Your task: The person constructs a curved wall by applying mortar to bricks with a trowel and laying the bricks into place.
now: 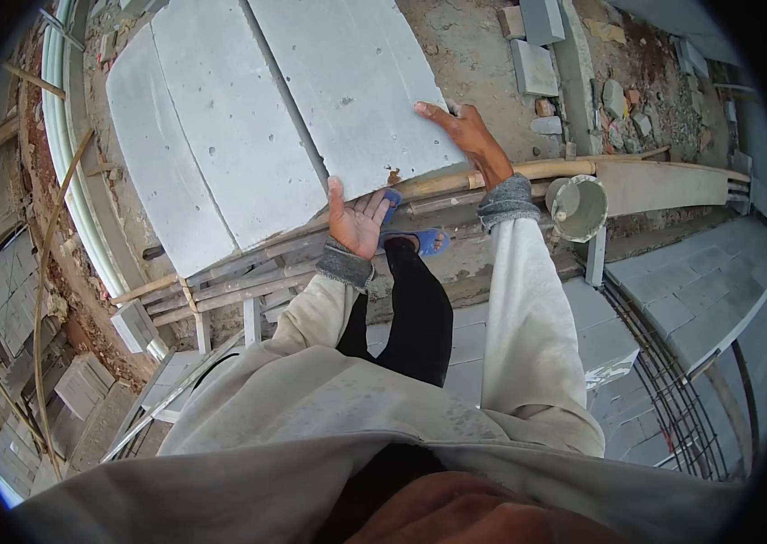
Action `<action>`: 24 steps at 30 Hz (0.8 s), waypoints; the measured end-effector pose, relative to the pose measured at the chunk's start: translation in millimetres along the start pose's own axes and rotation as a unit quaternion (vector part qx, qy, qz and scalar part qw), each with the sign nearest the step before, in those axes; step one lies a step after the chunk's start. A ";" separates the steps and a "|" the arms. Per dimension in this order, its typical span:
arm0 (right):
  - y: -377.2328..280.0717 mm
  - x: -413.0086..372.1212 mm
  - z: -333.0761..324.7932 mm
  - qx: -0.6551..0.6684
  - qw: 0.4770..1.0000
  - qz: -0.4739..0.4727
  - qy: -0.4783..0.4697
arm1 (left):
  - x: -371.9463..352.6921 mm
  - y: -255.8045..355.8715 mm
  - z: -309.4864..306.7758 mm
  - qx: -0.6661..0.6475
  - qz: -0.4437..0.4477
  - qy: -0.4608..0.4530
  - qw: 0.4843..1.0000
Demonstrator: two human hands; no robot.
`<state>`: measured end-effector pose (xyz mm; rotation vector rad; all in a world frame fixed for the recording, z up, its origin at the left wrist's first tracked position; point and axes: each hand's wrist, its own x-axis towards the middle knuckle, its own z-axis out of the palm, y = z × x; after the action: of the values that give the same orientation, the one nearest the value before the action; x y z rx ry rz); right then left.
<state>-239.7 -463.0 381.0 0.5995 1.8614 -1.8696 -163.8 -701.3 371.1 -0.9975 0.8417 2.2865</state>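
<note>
The pitted, pale grey concrete block (near edge brown-marked) is clasped by the right hand at its right corner, touched at left by the wide-open left hand.

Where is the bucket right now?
In the head view, the bucket is right of centre, to the right of the right hand, by the bamboo poles and the plank's left end.

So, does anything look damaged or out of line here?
The gap between the middle block and right-hand block is wider than the seam farther left, so the spacing looks uneven. A brown patch also breaks the right-hand block's pale near edge; whether it is a chip or dirt, I can't tell.
</note>
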 end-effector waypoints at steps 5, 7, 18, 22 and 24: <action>8.4 -22.5 -20.3 0.006 1.000 0.018 0.019 | -28.0 -18.2 -1.2 0.022 -0.044 -0.025 0.998; 27.5 -43.8 -33.3 0.041 0.996 0.079 -0.002 | -53.5 -33.6 -9.3 0.055 -0.080 -0.060 0.993; -39.6 -261.4 -26.3 -0.030 0.996 -0.001 0.089 | -16.9 20.9 36.2 0.120 0.002 -0.174 0.977; -46.4 -360.1 16.7 -0.259 0.944 0.041 0.203 | 13.8 -13.7 39.9 0.099 -0.057 -0.280 0.953; -50.6 -408.1 33.8 -0.284 0.925 0.078 0.241 | -9.7 -56.5 35.6 0.042 -0.076 -0.279 0.957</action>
<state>62.4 -496.1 660.1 1.0137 2.4331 -1.0455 -137.6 -639.6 378.8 -0.3268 0.5881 2.2057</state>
